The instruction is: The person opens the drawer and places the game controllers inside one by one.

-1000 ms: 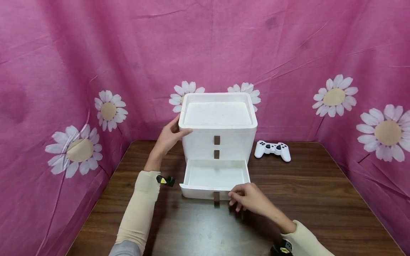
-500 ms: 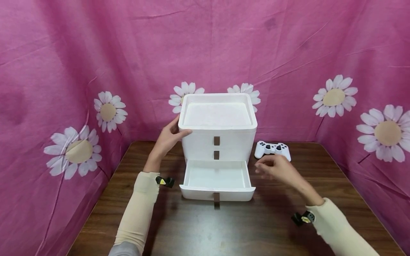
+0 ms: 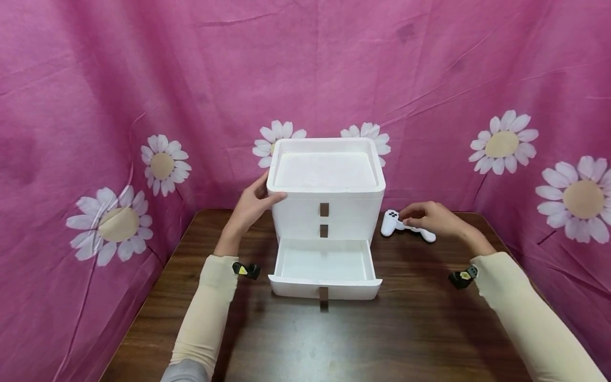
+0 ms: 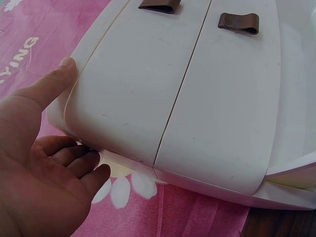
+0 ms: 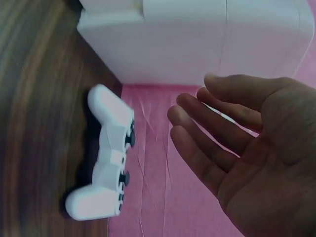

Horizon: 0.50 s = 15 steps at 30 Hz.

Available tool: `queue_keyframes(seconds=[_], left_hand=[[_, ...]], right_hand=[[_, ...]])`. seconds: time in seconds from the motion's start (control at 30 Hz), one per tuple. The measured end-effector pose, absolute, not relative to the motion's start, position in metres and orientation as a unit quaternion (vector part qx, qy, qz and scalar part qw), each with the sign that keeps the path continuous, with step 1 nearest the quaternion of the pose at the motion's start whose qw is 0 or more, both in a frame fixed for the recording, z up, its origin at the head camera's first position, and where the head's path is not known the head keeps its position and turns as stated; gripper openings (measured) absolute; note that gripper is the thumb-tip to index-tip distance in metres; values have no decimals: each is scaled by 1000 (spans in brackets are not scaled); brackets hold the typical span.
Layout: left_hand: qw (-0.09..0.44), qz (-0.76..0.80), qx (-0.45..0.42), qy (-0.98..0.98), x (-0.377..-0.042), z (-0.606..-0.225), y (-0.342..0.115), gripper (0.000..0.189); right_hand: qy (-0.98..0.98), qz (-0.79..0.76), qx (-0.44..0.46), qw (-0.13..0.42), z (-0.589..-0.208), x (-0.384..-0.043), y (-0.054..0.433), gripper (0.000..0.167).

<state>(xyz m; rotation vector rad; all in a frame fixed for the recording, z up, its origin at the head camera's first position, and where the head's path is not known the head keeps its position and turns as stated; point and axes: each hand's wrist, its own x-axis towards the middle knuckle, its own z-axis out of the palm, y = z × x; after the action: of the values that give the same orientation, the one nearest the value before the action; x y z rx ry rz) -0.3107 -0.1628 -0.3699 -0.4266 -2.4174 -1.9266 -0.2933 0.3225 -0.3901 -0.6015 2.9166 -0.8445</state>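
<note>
White game controller (image 5: 111, 157) below the right hand (image 3: 436, 218)

The white game controller is placed on the dark wooden surface (image 3: 305, 345), at the far part, just to the right of the white drawer unit (image 3: 350, 217). In the head view it is partly hidden by the right hand; in the right wrist view, the grip is seen fairly wide, with nothing held. The drawer unit's upper left corner is touched by the left hand (image 3: 248, 207), whose grip is also wide, fingers relaxed. The lowest drawer (image 3: 296, 288) is pulled out toward the near side.
</note>
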Motion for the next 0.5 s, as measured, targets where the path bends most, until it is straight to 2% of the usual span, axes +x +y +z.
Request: queue_keyframes(seconds=[0.3,0.5], left_hand=[[12,-613,-135,-778,-312,-371,-163,86],[12,-619,-135,-774,-310,-368,-161,86]], right_hand=[[956,-212,-198,43,-391,-326,337,31],[964,-180,-181,79,-390,-340,342,46]])
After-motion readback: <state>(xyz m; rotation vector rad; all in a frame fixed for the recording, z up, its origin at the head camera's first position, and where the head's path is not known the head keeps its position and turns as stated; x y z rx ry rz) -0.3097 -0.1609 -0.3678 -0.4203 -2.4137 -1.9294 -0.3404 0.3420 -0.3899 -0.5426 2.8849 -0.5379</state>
